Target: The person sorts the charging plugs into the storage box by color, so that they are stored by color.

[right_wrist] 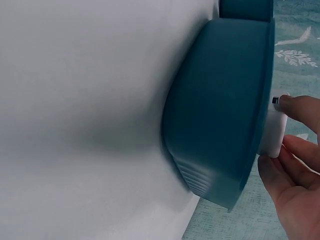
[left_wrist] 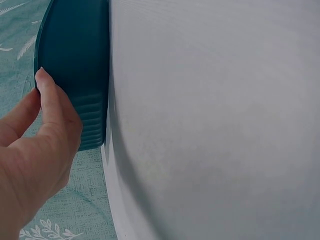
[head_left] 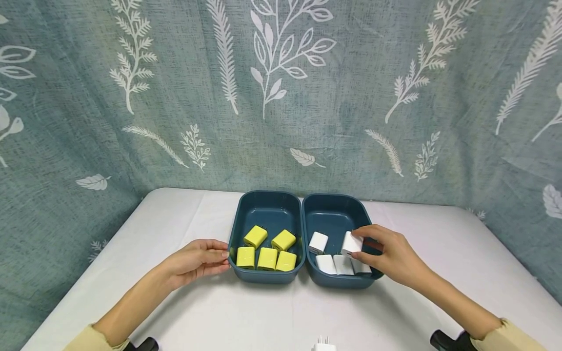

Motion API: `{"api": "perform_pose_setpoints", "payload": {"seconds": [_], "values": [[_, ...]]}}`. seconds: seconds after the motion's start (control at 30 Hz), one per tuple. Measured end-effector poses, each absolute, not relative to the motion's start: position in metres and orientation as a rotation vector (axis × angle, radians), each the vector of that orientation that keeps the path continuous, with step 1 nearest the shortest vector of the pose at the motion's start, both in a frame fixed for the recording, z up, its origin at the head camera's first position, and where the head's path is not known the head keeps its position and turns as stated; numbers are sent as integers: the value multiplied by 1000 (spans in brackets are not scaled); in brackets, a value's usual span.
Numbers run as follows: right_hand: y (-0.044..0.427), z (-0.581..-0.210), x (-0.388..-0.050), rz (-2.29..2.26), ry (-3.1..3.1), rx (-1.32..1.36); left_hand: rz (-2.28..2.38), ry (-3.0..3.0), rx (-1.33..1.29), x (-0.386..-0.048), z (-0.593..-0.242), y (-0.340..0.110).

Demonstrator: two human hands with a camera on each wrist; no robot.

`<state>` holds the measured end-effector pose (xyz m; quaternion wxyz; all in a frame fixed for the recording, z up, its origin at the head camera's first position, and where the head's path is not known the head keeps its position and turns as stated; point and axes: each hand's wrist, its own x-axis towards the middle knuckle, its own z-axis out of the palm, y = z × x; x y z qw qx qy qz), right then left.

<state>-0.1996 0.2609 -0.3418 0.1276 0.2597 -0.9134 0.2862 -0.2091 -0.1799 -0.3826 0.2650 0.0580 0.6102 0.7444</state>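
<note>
My right hand [head_left: 391, 251] pinches a white charger plug [head_left: 351, 243] between thumb and fingers, above the front part of the right blue bin [head_left: 338, 282]. In the right wrist view that white charger plug [right_wrist: 274, 130] stands past the bin's rim, its small port showing. Under and beside it in the bin are several white charger plugs [head_left: 326, 264]. At the left blue bin [head_left: 266, 277], my left hand [head_left: 195, 262] pinches the rim on its left side; the left wrist view shows the fingertips [left_wrist: 44, 77] on that rim. Several yellow charger plugs [head_left: 256, 236] lie in this bin.
The two bins stand side by side on a white-covered table [head_left: 246, 317]. At the table's near edge is another white charger plug [head_left: 324, 347], prongs up, partly cut off by the frame. A green leaf-patterned curtain [head_left: 307, 136] hangs behind and at the sides.
</note>
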Motion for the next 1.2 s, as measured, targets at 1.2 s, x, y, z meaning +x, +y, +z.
{"api": "perform_pose_setpoints", "payload": {"seconds": [1.2], "values": [[238, -361, -252, 713, -2840, 696, 2021, 1633, 155, -210, -384, -180]]}}
